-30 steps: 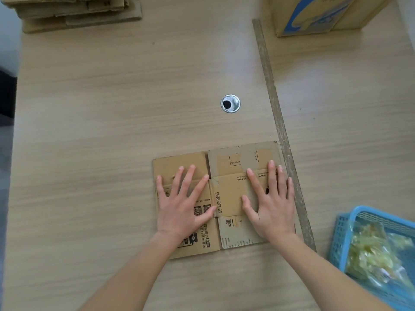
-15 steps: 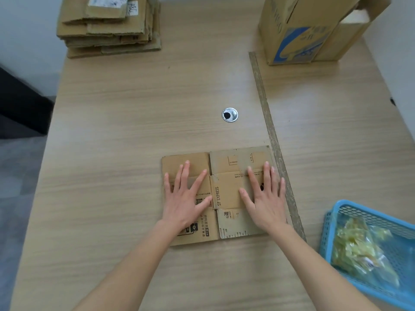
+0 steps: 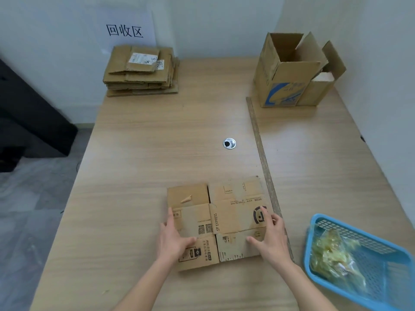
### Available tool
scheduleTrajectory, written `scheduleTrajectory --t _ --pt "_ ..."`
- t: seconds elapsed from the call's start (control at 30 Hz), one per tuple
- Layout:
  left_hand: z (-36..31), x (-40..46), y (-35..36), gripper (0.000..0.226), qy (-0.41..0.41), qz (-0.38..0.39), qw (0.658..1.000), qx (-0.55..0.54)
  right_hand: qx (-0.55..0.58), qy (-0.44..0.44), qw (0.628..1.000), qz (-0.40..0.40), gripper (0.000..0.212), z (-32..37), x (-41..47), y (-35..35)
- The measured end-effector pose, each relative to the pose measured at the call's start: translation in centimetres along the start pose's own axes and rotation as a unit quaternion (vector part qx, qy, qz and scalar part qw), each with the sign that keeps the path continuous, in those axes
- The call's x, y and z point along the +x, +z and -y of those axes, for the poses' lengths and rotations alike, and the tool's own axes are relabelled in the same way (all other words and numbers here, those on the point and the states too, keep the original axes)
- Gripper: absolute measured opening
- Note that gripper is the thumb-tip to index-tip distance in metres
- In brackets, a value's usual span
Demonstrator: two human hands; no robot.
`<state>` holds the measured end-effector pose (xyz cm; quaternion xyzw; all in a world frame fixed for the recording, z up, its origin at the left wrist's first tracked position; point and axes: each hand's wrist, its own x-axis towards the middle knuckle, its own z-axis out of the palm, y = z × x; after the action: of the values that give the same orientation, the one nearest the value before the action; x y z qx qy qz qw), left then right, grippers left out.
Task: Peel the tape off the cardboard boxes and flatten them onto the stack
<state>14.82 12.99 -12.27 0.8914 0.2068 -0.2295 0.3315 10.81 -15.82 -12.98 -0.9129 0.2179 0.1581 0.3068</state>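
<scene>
A flattened brown SF Express box [image 3: 226, 212] lies on the wooden table near me. My left hand [image 3: 174, 237] grips its left edge, thumb on top and fingers curled at the side. At the box's right edge my right hand [image 3: 270, 236] holds on the same way. A stack of flattened cardboard [image 3: 141, 71] sits at the table's far left corner, under a paper sign on the wall. Two open upright boxes [image 3: 289, 72] stand at the far right.
A blue plastic basket [image 3: 381, 286] holding crumpled peeled tape [image 3: 334, 254] sits at the near right. A rough seam strip [image 3: 261, 151] runs along the table beside the box. A metal cable grommet [image 3: 229, 143] is in the table's middle. Dark furniture stands at the left.
Both hands have moved from lying flat on top of the flattened box to gripping its left and right edges. The view has tilted up, bringing the stack and wall sign into sight.
</scene>
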Motion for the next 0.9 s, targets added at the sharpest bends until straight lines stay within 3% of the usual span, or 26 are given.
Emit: scheduleTrajectory --t 0.13,0.3,0.57,0.9 --pt "0.2 -2.5 -0.8 0.139 0.027 -0.013 1.0 -0.002 0.042 0.003 0.999 0.0 0.099 0.9 -1.6 -1.6" --pt "-3.1 -4.7 -6.7 0.128 0.09 -0.048 0.994 -0.023 0.057 -0.06 0.996 -0.038 0.088 5.5 -2.3 -6.2" --pt "-8.7 -10.4 -20.8 0.112 0.181 -0.198 0.961 -0.061 0.069 -0.204 0.971 -0.1 0.082 18.8 -4.0 -15.3" --pt "-5.3 -17.7 -37.0 0.106 0.243 -0.322 0.908 -0.115 0.073 -0.327 0.932 -0.137 0.077 35.0 -12.1 -19.0"
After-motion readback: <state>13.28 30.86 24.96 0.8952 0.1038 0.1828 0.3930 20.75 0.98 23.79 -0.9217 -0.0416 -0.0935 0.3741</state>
